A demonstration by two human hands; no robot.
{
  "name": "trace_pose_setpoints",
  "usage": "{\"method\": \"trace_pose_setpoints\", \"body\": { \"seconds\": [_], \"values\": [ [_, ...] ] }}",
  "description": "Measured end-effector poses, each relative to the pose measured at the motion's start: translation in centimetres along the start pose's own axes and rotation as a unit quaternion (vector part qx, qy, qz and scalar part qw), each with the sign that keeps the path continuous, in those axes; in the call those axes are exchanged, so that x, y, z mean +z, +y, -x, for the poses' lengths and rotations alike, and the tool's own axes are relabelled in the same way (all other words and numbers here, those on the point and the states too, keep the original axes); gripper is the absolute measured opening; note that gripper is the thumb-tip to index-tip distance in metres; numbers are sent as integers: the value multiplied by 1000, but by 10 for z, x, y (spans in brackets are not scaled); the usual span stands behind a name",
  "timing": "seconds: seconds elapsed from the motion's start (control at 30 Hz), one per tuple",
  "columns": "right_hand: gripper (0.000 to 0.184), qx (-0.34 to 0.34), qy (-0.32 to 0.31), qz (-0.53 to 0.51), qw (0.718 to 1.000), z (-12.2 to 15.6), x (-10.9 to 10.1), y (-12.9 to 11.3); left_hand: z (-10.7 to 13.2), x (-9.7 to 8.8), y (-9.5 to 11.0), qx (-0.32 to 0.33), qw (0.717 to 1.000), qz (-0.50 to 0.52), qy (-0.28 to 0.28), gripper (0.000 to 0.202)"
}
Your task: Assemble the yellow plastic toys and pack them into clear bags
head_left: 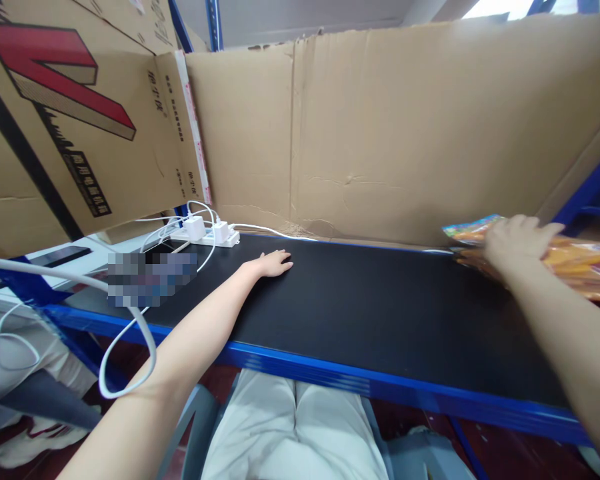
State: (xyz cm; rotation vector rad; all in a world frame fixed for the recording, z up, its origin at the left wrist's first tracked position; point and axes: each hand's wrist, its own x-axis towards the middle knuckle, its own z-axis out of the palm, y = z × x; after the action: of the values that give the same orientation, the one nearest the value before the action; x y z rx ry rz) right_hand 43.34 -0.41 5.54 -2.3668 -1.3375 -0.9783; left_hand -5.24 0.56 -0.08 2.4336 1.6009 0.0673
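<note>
My left hand [275, 263] lies palm down on the black tabletop [360, 313], fingers stretched out, with nothing in it. At the far right, my right hand [517, 240] grips a shiny orange plastic packet [585, 267] from above. The packet has a blue and green printed end and runs out of view at the right edge. Its contents cannot be made out, and my hand hides part of it.
A white power strip [234, 240] with plugged-in chargers [195, 229] and loose cables sits at the back left, beside a pixelated patch. Tall cardboard [405, 120] walls the back. A white cable [147, 333] hangs near my left arm. Another person's leg [50, 400] shows lower left.
</note>
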Motion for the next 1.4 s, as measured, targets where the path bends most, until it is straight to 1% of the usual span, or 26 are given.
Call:
{"method": "trace_pose_setpoints", "body": {
  "seconds": [0.07,0.13,0.23,0.33,0.43,0.5,0.6,0.7,0.77,0.8,0.83,0.9,0.93,0.97,1.0,1.07,1.13,1.2,1.27,1.4],
  "values": [
    [32,5,-44,42,998,4,-12,-9,-1,0,-1,2,1000,0,2,56],
    [32,-21,-55,81,995,9,-25,-21,-1,1,-1,1,1000,0,4,55],
    [32,-72,-48,127,988,24,-41,-44,-2,1,-1,1,1000,0,4,56],
    [32,-170,-16,139,975,48,-57,-71,-1,0,-1,1,1000,2,3,56],
    [31,-260,-4,115,959,78,-73,-100,-1,0,-1,0,1000,1,2,57],
    [32,-297,-6,96,950,99,-83,-118,0,0,-1,0,1000,0,1,57],
    [32,-349,-24,45,936,128,-97,-144,-1,0,-1,2,1000,-2,0,58],
    [33,-386,-15,-21,922,148,-103,-166,-1,0,-1,3,1000,-5,0,57],
    [35,-413,-19,-81,907,153,-101,-177,-2,1,-1,4,1000,0,8,59],
    [35,-439,-22,-117,891,153,-99,-180,-3,2,-2,5,1000,7,18,61],
    [35,-472,-25,-157,867,153,-95,-183,-3,3,-3,10,999,15,33,63],
    [37,-531,-27,-247,810,149,-85,-185,-5,4,-5,34,997,28,70,69],
    [39,-544,-29,-292,786,147,-79,-184,-6,4,-6,53,994,31,89,69],
    [43,-544,-33,-331,771,146,-74,-184,-6,5,-6,76,991,32,106,67],
    [46,-531,-41,-359,766,144,-69,-182,-7,5,-7,102,987,29,120,62],
    [50,-494,-64,-384,778,144,-61,-180,-9,4,-6,142,979,23,146,49],
    [55,-462,-84,-388,793,145,-55,-179,-11,3,-5,161,972,17,170,36],
    [61,-445,-92,-397,797,146,-53,-177,-12,2,-2,162,968,17,189,30],
    [66,-453,-93,-411,786,147,-54,-174,-12,2,2,155,968,19,199,31],
    [76,-503,-68,-418,753,147,-66,-169,-8,2,7,135,966,13,219,32]
  ]
}}
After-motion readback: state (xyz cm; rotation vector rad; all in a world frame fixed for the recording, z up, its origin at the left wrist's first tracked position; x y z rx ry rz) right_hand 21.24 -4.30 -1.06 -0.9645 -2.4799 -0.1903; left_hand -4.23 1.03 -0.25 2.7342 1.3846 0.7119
